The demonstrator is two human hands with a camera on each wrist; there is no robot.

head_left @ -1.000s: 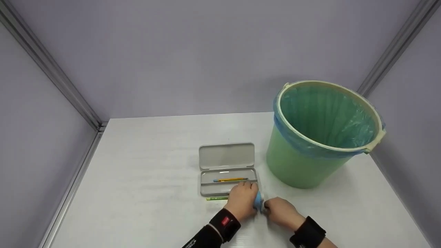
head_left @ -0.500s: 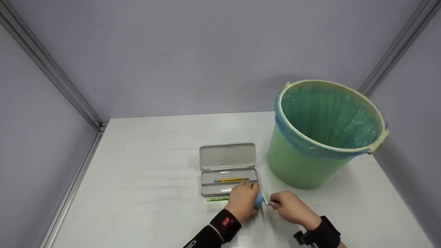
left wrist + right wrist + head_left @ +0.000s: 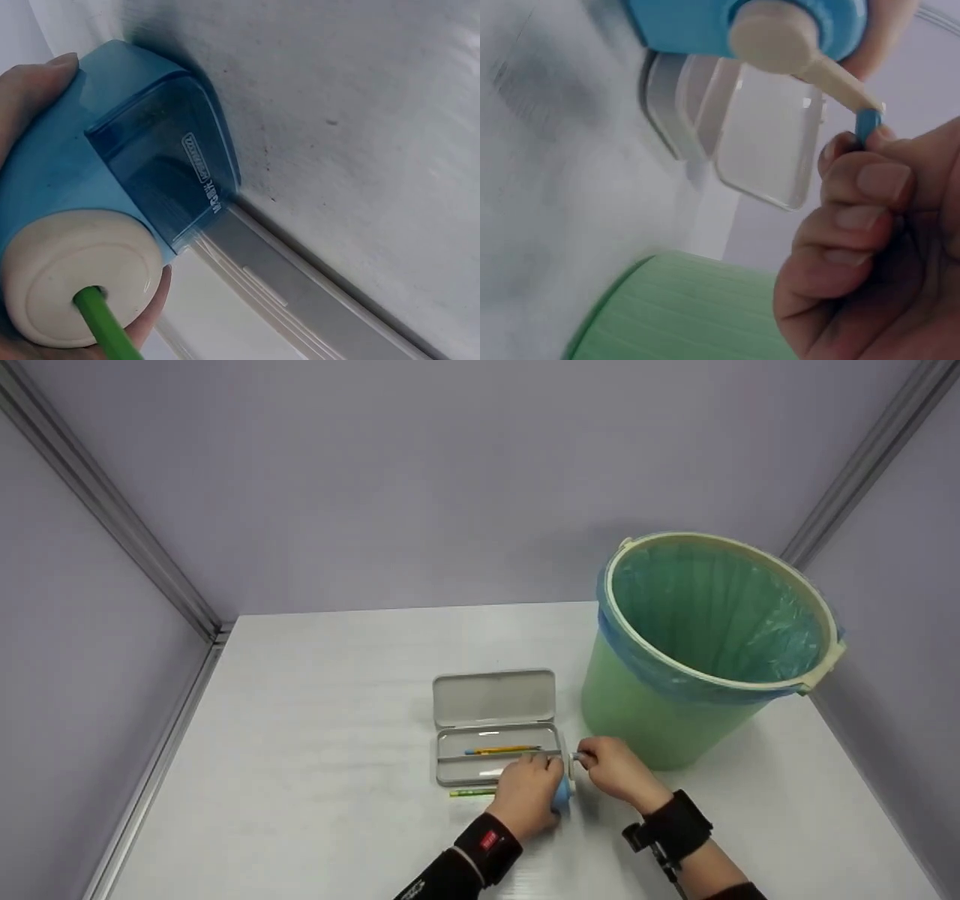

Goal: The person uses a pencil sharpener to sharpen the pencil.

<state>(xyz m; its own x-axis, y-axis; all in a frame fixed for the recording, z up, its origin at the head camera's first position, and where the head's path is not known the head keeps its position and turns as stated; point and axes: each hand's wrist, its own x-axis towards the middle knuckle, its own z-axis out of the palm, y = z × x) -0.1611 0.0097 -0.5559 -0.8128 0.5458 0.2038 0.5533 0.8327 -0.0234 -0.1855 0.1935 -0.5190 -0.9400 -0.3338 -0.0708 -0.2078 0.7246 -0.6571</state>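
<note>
My left hand (image 3: 525,797) grips a blue crank pencil sharpener (image 3: 67,165) on the table, in front of an open pencil case (image 3: 495,697). A green pencil (image 3: 105,324) sticks into the hole of the sharpener's cream front; in the head view its end shows left of the hand. With thumb and finger my right hand (image 3: 616,769) pinches the blue knob (image 3: 868,124) of the cream crank arm (image 3: 844,84). The sharpener's clear blue shavings drawer (image 3: 169,157) faces the table. One yellow pencil (image 3: 502,750) lies in the case's rear compartment.
A tall green bin (image 3: 645,720) with a bag liner stands right of the case, close beyond my right hand. The white table (image 3: 315,720) is bounded by a grey back wall (image 3: 412,495) and side walls.
My right hand has swung the crank round: first outward to the right, then up and back toward the bin. The left hand and the sharpener have stayed in place.
</note>
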